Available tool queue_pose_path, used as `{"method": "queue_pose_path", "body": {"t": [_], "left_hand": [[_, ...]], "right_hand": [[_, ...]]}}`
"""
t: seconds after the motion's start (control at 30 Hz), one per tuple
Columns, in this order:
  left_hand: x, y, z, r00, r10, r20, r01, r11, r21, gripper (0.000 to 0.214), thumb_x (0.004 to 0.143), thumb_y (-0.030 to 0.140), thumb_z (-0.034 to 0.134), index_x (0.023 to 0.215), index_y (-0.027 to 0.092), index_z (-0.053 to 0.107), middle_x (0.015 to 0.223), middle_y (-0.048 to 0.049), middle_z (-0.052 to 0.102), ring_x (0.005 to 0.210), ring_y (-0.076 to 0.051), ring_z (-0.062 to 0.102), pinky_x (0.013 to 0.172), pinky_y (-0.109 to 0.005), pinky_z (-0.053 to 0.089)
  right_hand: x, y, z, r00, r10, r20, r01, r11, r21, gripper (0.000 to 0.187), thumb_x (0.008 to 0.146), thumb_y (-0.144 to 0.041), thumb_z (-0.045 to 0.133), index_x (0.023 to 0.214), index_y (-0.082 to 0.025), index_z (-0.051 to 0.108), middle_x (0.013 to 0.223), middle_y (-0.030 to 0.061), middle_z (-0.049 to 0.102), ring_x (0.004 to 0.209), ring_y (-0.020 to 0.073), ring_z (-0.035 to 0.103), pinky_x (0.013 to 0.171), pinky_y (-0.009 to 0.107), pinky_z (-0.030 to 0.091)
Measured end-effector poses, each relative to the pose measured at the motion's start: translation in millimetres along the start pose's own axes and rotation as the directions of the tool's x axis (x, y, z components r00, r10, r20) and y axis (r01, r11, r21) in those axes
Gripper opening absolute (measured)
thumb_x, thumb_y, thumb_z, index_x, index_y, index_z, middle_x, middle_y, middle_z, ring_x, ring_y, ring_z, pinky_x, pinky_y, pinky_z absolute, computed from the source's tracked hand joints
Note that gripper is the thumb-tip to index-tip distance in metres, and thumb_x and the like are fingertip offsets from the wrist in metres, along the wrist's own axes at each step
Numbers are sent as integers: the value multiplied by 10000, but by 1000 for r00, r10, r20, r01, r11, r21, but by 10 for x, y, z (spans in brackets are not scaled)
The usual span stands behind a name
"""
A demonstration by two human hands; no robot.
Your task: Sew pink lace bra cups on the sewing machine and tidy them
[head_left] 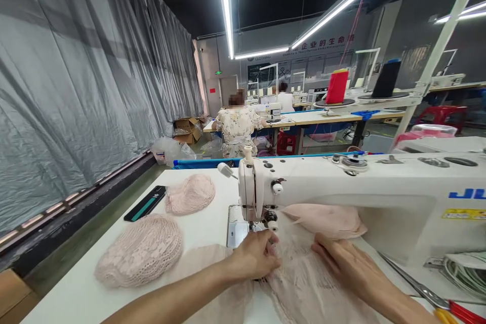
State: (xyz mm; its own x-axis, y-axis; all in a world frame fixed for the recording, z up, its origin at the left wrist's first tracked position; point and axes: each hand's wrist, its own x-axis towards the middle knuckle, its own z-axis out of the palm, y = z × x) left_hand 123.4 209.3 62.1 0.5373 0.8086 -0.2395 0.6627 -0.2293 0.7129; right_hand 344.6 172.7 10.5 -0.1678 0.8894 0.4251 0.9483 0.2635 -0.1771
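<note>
A white sewing machine (364,187) stands on a white table (205,217). Pale pink lace fabric (299,283) lies under its needle area (253,223). My left hand (255,255) is closed in a pinch on the fabric just in front of the presser foot. My right hand (343,260) lies flat with fingers stretched out on the fabric to the right of the needle. A further fold of pink fabric (326,218) sits under the machine arm.
Two pink lace cups (142,253) (190,193) and a dark flat device (145,203) lie at the table's left. Scissors with red handles (436,299) rest at the right. Thread cones (337,86) stand behind. A person (237,129) sits at a far table. Grey curtain on the left.
</note>
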Motion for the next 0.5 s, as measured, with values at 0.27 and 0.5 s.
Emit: {"method": "queue_pose_path", "body": {"t": [0.27,0.5], "left_hand": [[-44,-265,100,987,158,-14,-152,969,194,500,757,105,481,1255,142,504,1087,-93,610,1068,-256,513,969,-377,390],[1,-422,192,988,149,30,-150,913,379,671,713,106,515,1365,213,399,1351,-115,479,1179,-277,491,1010,-388,393]], "right_hand": [[-113,-147,62,977,-178,-115,157,972,-177,248,967,-276,290,808,-240,476,634,8,620,482,209,632,404,265,380],[-129,-73,-185,924,-322,-205,247,913,-324,380,1003,-224,215,912,-231,584,837,57,663,667,184,640,576,278,460]]}}
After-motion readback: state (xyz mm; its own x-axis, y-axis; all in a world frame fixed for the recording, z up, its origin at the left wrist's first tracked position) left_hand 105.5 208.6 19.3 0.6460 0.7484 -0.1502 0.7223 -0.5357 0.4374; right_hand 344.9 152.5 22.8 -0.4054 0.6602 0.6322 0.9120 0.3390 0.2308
